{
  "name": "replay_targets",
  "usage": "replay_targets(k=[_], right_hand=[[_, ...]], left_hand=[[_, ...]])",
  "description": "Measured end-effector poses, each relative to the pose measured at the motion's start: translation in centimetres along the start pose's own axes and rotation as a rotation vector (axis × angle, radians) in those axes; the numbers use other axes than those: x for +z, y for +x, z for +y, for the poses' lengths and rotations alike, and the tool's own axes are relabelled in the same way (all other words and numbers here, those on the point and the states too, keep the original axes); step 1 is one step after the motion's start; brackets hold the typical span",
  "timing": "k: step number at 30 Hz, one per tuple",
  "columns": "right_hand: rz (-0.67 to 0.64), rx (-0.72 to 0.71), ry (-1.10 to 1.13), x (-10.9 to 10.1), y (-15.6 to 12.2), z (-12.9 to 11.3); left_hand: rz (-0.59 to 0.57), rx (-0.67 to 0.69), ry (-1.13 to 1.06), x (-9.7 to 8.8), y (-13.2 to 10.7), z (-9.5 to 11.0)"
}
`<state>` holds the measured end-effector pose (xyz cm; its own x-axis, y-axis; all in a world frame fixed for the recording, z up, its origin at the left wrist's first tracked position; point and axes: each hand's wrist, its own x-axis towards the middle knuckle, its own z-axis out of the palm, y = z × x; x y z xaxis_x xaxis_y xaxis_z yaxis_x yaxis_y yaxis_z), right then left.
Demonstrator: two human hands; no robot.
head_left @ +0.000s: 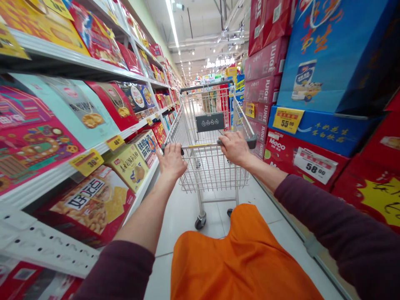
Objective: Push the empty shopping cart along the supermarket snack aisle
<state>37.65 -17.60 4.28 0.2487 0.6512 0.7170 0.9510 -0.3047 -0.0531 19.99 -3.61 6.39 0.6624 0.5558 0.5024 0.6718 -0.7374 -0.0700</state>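
A metal shopping cart (215, 166) stands in front of me in a narrow aisle, its wire basket bare of goods as far as I can see. My left hand (171, 161) is wrapped over the left end of its handle. Toward the right end, my right hand (234, 148) grips the same handle. Between the two hands runs a thin yellowish stretch of the bar. A dark panel with white round symbols (210, 122) hangs on the inner child-seat frame. Fingertips of both hands are partly hidden behind the handle.
Shelves (71, 160) of boxed snacks line the left side, close to the cart. Stacked drink cartons (261, 91) and a big blue gift box (325, 58) rise on the right. A low metal edge (309, 246) borders the white tiled floor (168, 250).
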Motion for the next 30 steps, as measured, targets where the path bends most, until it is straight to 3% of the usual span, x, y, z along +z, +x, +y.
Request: replay_targets(k=[5, 8, 11, 18, 22, 26, 28, 30], right_hand=[[0.100, 0.094, 0.052, -1.9, -2.0, 5.6], [0.110, 0.147, 0.055, -2.0, -2.2, 7.0], [0.095, 0.168, 0.036, -1.1, -1.5, 6.1], [0.059, 0.096, 0.005, 0.7, 0.2, 0.4], [0.045, 0.049, -0.003, -0.6, -0.7, 2.4], [0.072, 0.174, -0.023, -2.0, -2.2, 6.4], [0.072, 0.206, -0.018, -1.8, -2.4, 6.9], [0.090, 0.216, -0.002, -0.9, -2.1, 5.8]], left_hand=[[0.017, 0.013, 0.001, 0.2, -0.3, 0.3], [0.010, -0.016, -0.019, 0.3, -0.4, 0.8], [0.005, -0.038, -0.031, 0.1, -0.5, 1.2], [-0.071, -0.028, -0.003, -0.4, -0.4, 0.4], [-0.074, -0.016, 0.016, -0.4, -0.5, 0.1], [-0.062, -0.017, -0.005, -0.2, -0.7, 0.6], [-0.054, -0.020, -0.016, -0.1, -0.8, 0.9], [-0.048, -0.024, -0.021, 0.0, -0.9, 1.2]])
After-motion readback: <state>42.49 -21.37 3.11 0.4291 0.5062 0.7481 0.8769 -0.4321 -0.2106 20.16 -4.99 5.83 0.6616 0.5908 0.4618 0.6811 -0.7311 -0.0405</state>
